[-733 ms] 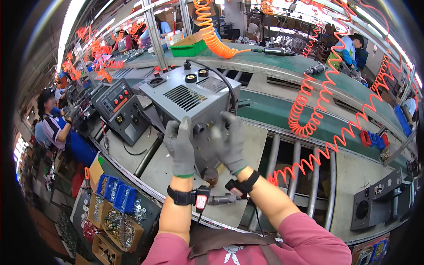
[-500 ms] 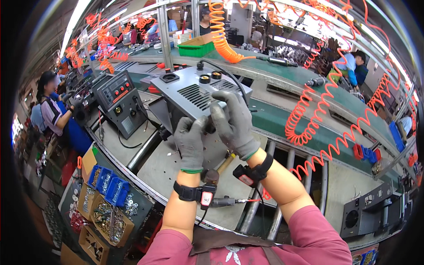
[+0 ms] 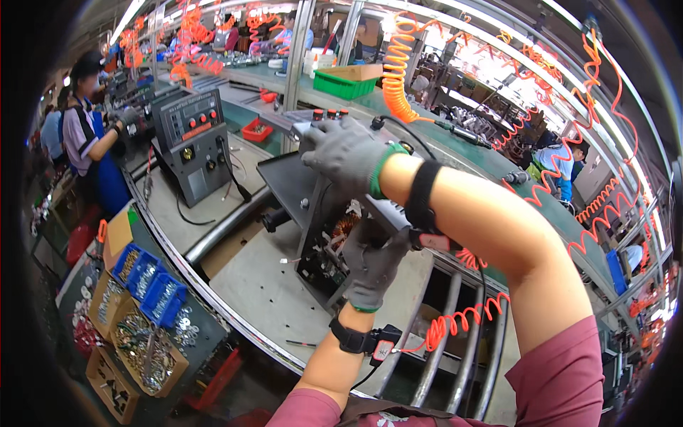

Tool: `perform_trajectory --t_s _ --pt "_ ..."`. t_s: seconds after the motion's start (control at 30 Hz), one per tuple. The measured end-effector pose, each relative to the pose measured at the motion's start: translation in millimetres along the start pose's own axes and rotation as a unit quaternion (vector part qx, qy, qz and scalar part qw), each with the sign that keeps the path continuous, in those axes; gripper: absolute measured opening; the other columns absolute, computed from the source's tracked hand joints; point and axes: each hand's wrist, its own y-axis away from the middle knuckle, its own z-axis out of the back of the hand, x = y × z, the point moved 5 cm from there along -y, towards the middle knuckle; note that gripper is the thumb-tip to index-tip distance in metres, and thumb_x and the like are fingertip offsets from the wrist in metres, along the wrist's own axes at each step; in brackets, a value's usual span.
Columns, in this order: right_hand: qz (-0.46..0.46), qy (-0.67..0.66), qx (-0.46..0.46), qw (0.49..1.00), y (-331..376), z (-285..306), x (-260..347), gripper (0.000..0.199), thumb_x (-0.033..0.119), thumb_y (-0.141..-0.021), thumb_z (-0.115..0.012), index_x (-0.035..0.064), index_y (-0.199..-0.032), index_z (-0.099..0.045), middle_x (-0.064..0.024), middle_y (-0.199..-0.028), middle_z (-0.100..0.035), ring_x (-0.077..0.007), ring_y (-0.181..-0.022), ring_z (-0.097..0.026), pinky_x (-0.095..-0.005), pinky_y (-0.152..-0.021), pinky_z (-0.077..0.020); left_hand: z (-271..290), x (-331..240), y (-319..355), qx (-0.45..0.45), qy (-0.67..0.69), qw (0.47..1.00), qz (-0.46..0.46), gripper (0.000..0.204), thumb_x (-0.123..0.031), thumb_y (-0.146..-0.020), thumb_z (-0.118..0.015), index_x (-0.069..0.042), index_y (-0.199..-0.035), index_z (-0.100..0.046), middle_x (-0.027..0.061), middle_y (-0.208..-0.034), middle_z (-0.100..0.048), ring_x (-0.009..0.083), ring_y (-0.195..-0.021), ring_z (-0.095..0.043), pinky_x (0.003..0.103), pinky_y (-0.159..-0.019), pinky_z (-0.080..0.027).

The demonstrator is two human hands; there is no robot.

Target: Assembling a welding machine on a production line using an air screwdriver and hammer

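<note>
The open grey machine chassis (image 3: 324, 228) stood tilted on the pale workbench (image 3: 263, 299) – left hand (image 3: 371, 262) gripped its side, right hand (image 3: 346, 153) apparently clasped its top. Behind ran a green conveyor (image 3: 427, 128) under orange coiled hoses (image 3: 398, 71).

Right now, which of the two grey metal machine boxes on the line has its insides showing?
The tilted grey machine box under both gloved hands, the left hand and right hand: coil and wiring show. The upright box with red knobs farther left is closed.
</note>
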Motion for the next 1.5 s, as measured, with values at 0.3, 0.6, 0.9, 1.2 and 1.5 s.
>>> perform_trajectory --t_s 0.3,0.6,0.9,1.2,1.5 --pt "0.103 0.068 0.192 0.974 -25 -18 19 0.025 0.025 -0.07 -0.07 0.0149 -0.091 -0.075 -0.0151 -0.13 -0.056 -0.0303 -0.124 -0.047 -0.0428 -0.086 -0.0416 -9 -12 9 -0.031 -0.053 0.997 -0.05 0.017 -0.009 -0.069 -0.079 -0.002 -0.077 -0.065 0.0063 -0.07 -0.066 0.0132 -0.068 -0.062 0.029 -0.064 -0.05" --pt "0.043 -0.022 0.203 0.978 -36 -24 22 0.019 0.028 -0.07 -0.065 0.0162 -0.084 -0.072 -0.0128 -0.086 -0.067 -0.0327 -0.084 -0.065 -0.045 -0.074 -0.0488 17 -30 35 -0.059 -0.031 0.996 -0.054 0.017 -0.004 -0.072 -0.076 0.0 -0.087 -0.068 0.0049 -0.078 -0.067 0.0115 -0.07 -0.061 0.028 -0.067 -0.048" --pt "0.052 -0.038 0.193 0.979 -27 -13 42 0.017 0.019 -0.076 -0.059 0.0141 -0.087 -0.072 -0.0129 -0.083 -0.067 -0.0322 -0.077 -0.064 -0.0441 -0.07 -0.0494 31 -32 62 -0.062 -0.002 0.997 -0.053 0.022 -0.003 -0.071 -0.079 0.001 -0.089 -0.068 0.0066 -0.083 -0.067 0.0135 -0.08 -0.062 0.03 -0.074 -0.049" --pt "0.033 -0.032 0.204 0.978 -17 -11 45 0.017 0.016 -0.076 -0.062 0.0092 -0.088 -0.072 -0.0119 -0.084 -0.068 -0.0314 -0.08 -0.066 -0.0444 -0.07 -0.0504 28 -33 81 -0.105 -0.049 0.99 -0.083 0.02 -0.004 -0.076 -0.076 -0.002 -0.092 -0.064 0.001 -0.082 -0.062 0.0076 -0.071 -0.054 0.023 -0.065 -0.045" --pt "-0.007 -0.09 0.169 0.982 14 -10 43 0.027 0.019 -0.073 -0.067 0.0073 -0.096 -0.072 -0.013 -0.094 -0.069 -0.0303 -0.086 -0.067 -0.0418 -0.073 -0.0527 26 -27 100 -0.087 -0.047 0.994 -0.053 0.023 0.005 -0.068 -0.077 0.002 -0.087 -0.065 0.0077 -0.085 -0.067 0.0145 -0.083 -0.06 0.031 -0.081 -0.047"
